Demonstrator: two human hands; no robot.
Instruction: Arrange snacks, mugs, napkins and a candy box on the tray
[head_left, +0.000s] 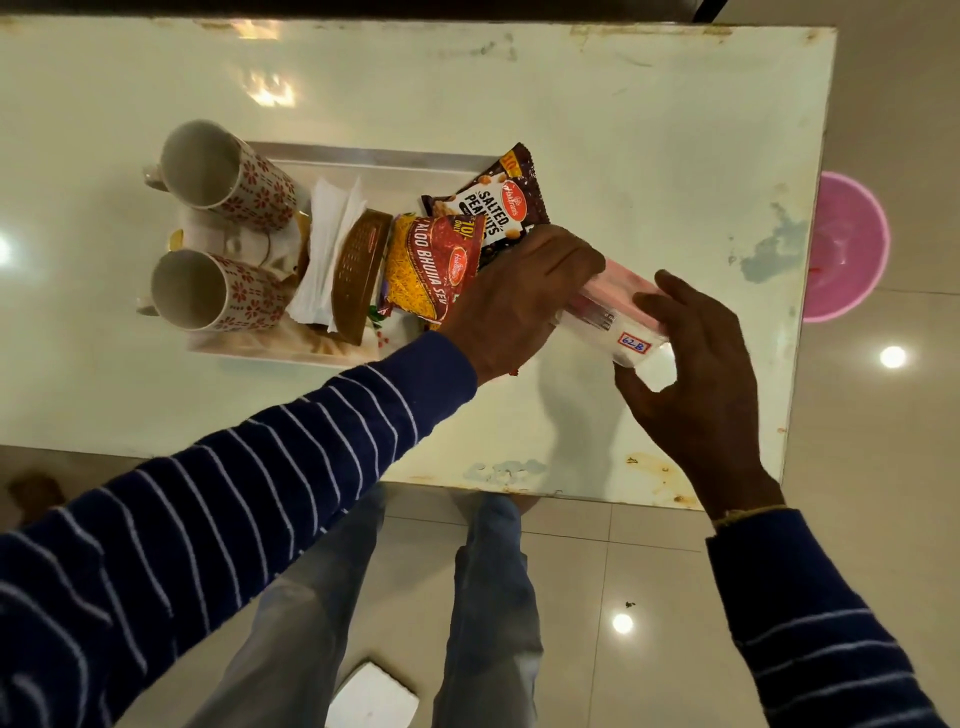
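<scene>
A white tray (363, 158) lies on the pale table. It carries two white mugs with red flowers (223, 174) (218, 291) on the left, white napkins (324, 244), a brown box (358, 275), an Aloo Bhujia Sev packet (431, 265) and a Salted Peanuts packet (498, 202). My left hand (519, 301) rests at the tray's right end, touching the snack packets and one end of a pink and white packet (618, 306). My right hand (696, 374) grips the other end of that packet, which bears a small label reading 62B.
The table (623, 130) has worn, stained edges. A pink plastic bowl (844, 249) sits on the floor past the table's right edge. A white object (374, 696) lies on the tiled floor by my legs.
</scene>
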